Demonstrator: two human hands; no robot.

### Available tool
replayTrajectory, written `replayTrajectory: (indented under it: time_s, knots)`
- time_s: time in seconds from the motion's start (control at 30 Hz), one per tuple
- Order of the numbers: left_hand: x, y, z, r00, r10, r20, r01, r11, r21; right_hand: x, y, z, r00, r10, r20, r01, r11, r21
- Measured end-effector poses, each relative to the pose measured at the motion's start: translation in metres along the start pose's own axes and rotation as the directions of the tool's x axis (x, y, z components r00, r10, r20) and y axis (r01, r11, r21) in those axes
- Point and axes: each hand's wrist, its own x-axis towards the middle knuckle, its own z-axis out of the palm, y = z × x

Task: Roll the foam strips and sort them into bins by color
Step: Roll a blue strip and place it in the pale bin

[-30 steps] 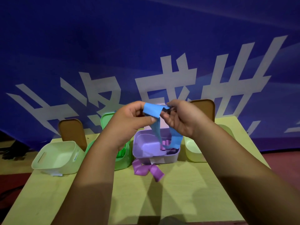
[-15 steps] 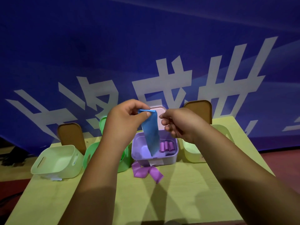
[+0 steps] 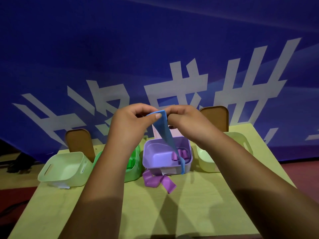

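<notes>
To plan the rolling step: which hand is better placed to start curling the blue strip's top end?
Probably left. The left hand pinches the blue strip at its top end, thumb flat on it; the right hand pinches only its corner.

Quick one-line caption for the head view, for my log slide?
Left hand and right hand pinch the top of a blue foam strip dangling in front of the purple bin.
</notes>
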Motion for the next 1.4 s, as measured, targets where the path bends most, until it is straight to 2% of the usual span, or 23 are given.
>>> replayTrajectory:
  time_s: [0.17,0.33,0.63,0.8,0.9,1.07,1.23,1.4]
  knots:
    - [0.009,0.0,-0.006,1.0,0.009,-0.005,-0.009,1.0,-0.02,-0.003,-0.007,0.001,0.998,-0.027,0.05,0.027,1.0,-0.006]
    - [0.018,0.006,-0.015,1.0,0.015,-0.024,-0.016,1.0,-0.024,0.002,-0.012,0.005,0.997,-0.077,0.025,0.076,0.996,0.037]
    - [0.024,0.021,-0.035,0.998,0.025,-0.053,-0.038,0.964,-0.265,0.008,-0.03,0.003,0.992,-0.113,-0.05,0.122,0.959,0.256]
    - [0.023,0.024,-0.042,0.999,0.02,-0.035,-0.031,0.933,-0.36,0.002,-0.047,-0.002,0.992,-0.126,0.006,0.116,0.929,0.352]
    - [0.021,0.031,-0.043,0.999,-0.006,-0.032,-0.008,0.909,-0.417,-0.003,-0.055,-0.004,0.989,-0.146,0.013,0.134,0.938,0.318]
    - [0.017,0.041,-0.039,0.998,-0.063,-0.012,0.047,0.851,-0.522,-0.003,-0.055,-0.005,0.974,-0.188,-0.124,0.21,0.956,0.205]
    - [0.014,0.044,-0.034,0.995,-0.096,0.011,0.083,0.79,-0.608,-0.007,-0.054,0.0,0.957,-0.225,-0.181,0.249,0.961,0.119]
    - [0.015,0.044,-0.03,0.994,-0.105,0.014,0.091,0.774,-0.627,-0.008,-0.051,0.006,0.945,-0.259,-0.199,0.274,0.96,0.051]
